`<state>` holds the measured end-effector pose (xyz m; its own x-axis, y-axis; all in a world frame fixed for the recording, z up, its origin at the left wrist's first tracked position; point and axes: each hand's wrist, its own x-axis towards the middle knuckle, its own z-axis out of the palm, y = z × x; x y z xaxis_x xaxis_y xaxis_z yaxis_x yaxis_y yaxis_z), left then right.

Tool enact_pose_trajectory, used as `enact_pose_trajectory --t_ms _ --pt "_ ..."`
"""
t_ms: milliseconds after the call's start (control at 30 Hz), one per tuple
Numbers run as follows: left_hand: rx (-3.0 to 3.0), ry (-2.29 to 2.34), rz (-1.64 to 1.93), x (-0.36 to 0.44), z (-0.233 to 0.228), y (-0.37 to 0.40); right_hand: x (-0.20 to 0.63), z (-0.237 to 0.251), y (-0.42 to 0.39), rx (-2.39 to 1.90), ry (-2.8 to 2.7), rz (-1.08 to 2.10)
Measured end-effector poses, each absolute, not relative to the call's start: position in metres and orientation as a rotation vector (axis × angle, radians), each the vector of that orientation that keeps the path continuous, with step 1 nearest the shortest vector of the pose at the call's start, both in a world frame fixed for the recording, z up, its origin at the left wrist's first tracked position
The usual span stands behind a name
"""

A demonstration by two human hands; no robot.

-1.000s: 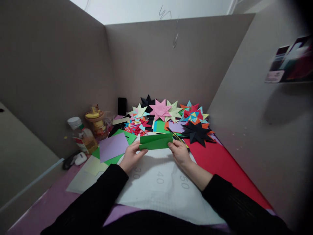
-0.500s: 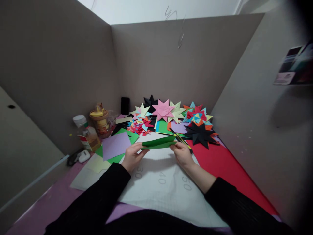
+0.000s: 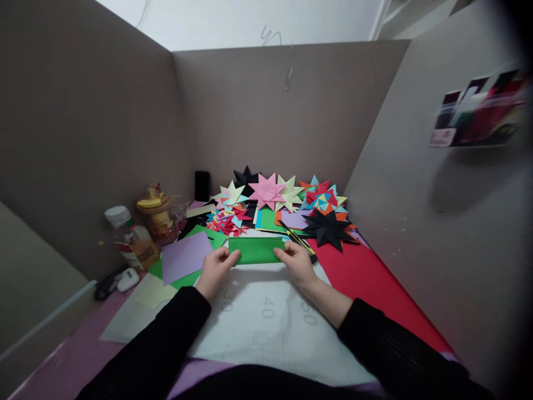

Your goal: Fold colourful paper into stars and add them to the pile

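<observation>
- Left hand (image 3: 216, 269) and right hand (image 3: 298, 265) each pinch an end of the folded green paper (image 3: 256, 253), thumbs toward the wearer.
- Matched edges and even, light tension should keep its fold straight.
- It sits over the numbered white sheet (image 3: 250, 330).

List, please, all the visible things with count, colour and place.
Folded paper: one, green, centre
Paper stars: many, multicoloured, back
Loose sheets: many, multicoloured, left and back
Large sheet: one, red, right
Numbered mat: one, whitish, front centre
Slim tool: count unclear, black-yellow, centre right
Bottle: one, clear, left
Cup: one, brown, beside bottle
Container: one, transparent, beside cup
Upright block: one, black, back left
Small case: one, white, left
Unclear object: one, dark, beside case
Wall item: one, multicoloured, right
Wire: some, grey, top
Partitions: three, grey, left, back, right
Table: one, pinkish, underneath
Sleeves: two, black, front
Left hand: one, bare, gripping paper
Right hand: one, bare, gripping paper
</observation>
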<state>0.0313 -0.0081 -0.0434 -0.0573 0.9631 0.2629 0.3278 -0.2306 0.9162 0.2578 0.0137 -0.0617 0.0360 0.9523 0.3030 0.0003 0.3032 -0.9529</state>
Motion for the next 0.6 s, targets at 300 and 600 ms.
enact_pose_trajectory --t_ms 300,600 --pt "1.521 1.415 1.324 0.0316 -0.0426 -0.0080 0.2535 -0.0699 0.0168 -0.917 -1.176 0.990" --pt "1.575 1.470 1.369 0.0331 -0.0406 -0.0115 0.2508 -0.0695 0.0158 -0.888 -1.140 0.998"
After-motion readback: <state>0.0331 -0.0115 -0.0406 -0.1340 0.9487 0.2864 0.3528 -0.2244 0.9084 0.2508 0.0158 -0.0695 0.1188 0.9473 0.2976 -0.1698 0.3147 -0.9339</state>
